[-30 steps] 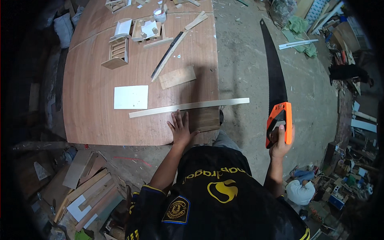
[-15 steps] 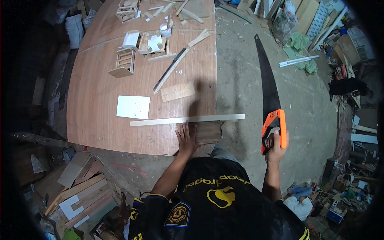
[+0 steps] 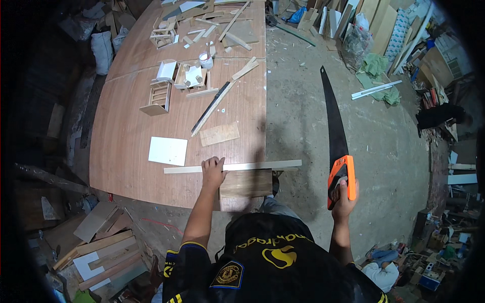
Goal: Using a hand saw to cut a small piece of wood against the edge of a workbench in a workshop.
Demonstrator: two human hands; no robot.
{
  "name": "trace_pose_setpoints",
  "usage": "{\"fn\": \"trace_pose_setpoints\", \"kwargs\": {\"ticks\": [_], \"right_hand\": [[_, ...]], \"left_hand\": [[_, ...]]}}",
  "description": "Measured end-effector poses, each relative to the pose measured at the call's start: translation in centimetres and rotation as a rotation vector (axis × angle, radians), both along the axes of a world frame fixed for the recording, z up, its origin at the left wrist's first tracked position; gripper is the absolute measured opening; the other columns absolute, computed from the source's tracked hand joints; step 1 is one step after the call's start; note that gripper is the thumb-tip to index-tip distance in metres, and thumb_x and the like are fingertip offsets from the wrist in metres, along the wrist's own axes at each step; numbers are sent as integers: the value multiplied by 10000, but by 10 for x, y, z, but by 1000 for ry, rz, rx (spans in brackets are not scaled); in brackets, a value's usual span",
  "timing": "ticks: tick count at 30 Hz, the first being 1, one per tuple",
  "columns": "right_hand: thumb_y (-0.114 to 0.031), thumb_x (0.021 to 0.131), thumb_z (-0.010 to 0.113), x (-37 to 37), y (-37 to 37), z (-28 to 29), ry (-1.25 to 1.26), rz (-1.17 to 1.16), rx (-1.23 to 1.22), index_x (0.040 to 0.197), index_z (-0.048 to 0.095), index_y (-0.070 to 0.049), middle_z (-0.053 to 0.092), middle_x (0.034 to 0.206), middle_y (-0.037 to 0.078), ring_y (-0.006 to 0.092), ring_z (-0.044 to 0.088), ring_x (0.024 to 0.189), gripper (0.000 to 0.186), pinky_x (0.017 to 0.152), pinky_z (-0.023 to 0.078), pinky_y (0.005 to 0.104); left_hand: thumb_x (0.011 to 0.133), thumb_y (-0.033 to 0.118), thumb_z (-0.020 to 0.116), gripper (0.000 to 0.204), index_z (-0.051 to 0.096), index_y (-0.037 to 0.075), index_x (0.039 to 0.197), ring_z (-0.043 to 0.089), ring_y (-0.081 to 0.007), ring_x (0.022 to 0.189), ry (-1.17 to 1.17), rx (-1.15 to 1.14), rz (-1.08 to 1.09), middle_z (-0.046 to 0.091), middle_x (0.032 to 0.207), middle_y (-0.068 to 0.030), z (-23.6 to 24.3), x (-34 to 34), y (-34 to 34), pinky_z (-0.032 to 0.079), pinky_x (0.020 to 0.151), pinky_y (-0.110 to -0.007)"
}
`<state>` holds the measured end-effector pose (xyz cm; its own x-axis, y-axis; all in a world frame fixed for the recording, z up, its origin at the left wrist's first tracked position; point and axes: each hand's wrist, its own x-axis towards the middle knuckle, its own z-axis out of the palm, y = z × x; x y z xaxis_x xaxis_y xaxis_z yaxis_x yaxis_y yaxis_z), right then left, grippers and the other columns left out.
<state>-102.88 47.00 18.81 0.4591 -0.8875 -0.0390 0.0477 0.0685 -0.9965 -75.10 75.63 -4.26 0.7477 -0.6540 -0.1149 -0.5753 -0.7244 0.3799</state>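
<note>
A long pale wooden strip [image 3: 265, 165] lies across the near part of the table, its right end jutting past the table's right edge. My left hand [image 3: 213, 174] is closed over the strip left of its middle, fingers curled over the far side. Just under and nearer than the strip is a brown wooden board [image 3: 246, 184] at the table's near right corner. Off to the right, over the floor, my right hand [image 3: 345, 203] grips the orange and black handle of a handsaw [image 3: 336, 118]. Its dark blade points away from me, apart from the strip.
On the wooden table [image 3: 121, 146] are a white panel [image 3: 167, 151], a thin wood piece [image 3: 220, 134], a dark-edged batten [image 3: 212, 107], small wooden furniture models [image 3: 159, 96] and a white jar [image 3: 205, 60]. Scrap boards [image 3: 108, 252] are piled at lower left. A person [image 3: 381, 270] is at lower right.
My left hand has moved left from the brown board and taken hold of the strip. The saw stays in my right hand, slightly lower in the view.
</note>
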Motion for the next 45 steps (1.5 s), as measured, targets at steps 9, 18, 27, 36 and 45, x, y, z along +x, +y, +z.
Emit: {"fn": "trace_pose_setpoints", "kwargs": {"ticks": [9,18,27,36,45], "right_hand": [[-62,953,567,-17,-2,-7,41,-52,-67,878,441,-86,431,616,-47,27,372,460,148,424,311,197],[-64,952,576,-7,17,-8,45,-19,-64,896,442,-84,422,600,-46,32,366,438,147,404,303,212],[-60,944,584,7,47,0,94,46,-130,876,453,-86,424,620,-53,27,366,459,150,421,294,208],[-64,939,596,9,75,7,89,-5,-114,881,459,-75,426,617,-51,24,379,465,149,430,306,206],[-68,939,592,-17,101,6,134,-86,-127,891,466,-75,423,611,-47,33,368,460,135,427,304,209]], "left_hand": [[753,210,774,368,684,109,1095,533,-314,1035,-78,-135,9,607,998,-92,1,27,60,434,932,-423],[787,217,761,336,693,161,1111,501,-303,1095,-99,77,324,604,1080,-67,9,42,130,401,968,-451],[861,280,693,345,652,265,1203,431,-274,1199,-89,354,676,560,1190,-58,27,54,136,286,1042,-529],[751,325,770,689,516,119,1357,401,-406,1281,151,-269,-228,456,1388,-173,2,-18,62,283,1104,-545],[647,541,810,1003,385,142,1463,332,-369,1334,101,173,-251,384,1436,-142,28,-58,0,304,1069,-525]]}}
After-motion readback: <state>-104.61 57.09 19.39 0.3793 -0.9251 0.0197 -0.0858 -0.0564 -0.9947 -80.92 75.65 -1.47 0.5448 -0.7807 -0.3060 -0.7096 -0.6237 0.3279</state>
